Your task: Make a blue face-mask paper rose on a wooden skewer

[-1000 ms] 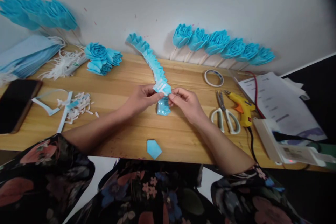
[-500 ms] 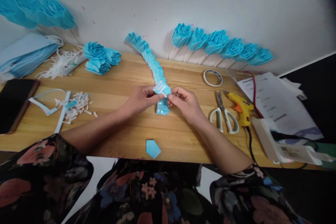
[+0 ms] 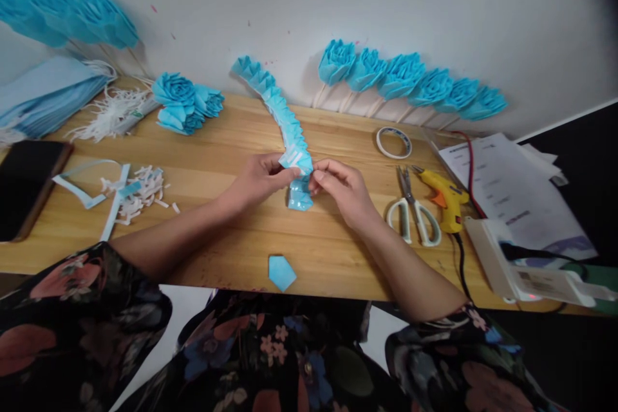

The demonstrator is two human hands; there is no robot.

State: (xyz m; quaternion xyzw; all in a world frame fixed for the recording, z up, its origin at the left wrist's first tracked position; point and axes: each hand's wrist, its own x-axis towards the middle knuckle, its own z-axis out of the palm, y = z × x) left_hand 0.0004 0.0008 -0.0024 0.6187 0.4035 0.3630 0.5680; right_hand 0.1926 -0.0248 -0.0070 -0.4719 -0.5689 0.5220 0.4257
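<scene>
A long strip of overlapping blue petals [image 3: 286,117] runs from near the wall down to the middle of the wooden table. My left hand [image 3: 261,181] is closed on its left side near the lower end, thumb on top beside white strips of tape. At the right edge of the same part, my right hand [image 3: 346,194] pinches with thumb and fingertips; exactly what lies between them is partly hidden. Below the hands, the strip's end shows shiny tape. A single blue five-sided petal [image 3: 282,272] lies near the table's front edge.
To the right are white-handled scissors [image 3: 412,209], a roll of tape [image 3: 379,145] and a yellow glue gun [image 3: 451,203]. Blue flowers on sticks [image 3: 403,74] lean against the wall. Scraps [image 3: 145,190] and a phone [image 3: 31,187] lie to the left.
My right thumb and fingertips have shifted very slightly right along the petal strip's edge. My left hand keeps its hold, and the view has moved a little.
</scene>
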